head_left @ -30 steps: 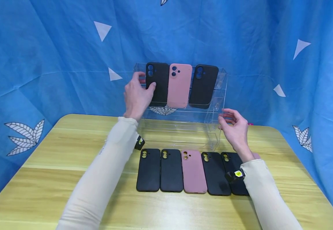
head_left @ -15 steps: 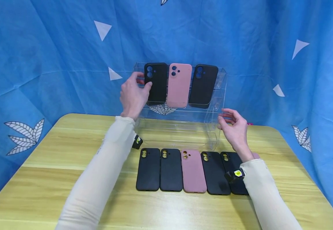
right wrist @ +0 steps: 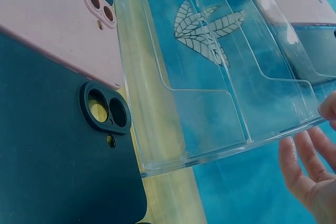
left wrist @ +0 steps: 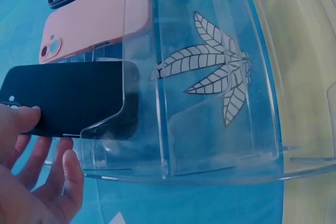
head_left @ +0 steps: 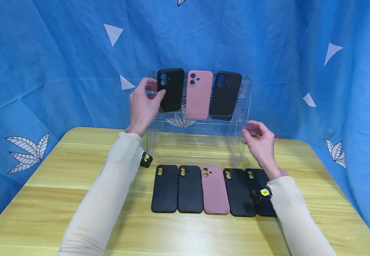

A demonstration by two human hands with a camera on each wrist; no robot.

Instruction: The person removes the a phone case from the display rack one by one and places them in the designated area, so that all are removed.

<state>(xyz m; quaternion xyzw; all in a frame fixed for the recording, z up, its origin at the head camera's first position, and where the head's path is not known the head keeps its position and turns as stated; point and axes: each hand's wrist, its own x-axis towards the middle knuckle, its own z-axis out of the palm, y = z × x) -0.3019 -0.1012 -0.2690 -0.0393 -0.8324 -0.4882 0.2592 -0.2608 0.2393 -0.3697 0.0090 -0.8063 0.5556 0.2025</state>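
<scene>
Left grip [head_left: 142, 103] (raised) on black case [head_left: 171, 89]

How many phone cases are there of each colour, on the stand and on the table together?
Black cases: 6. One in the left hand at the stand, one on its top shelf, four on the table, the first at.
Pink cases: 2. One on the stand, one on the table.
Total: 8, though a pink edge behind the right wrist may be a ninth.
</scene>
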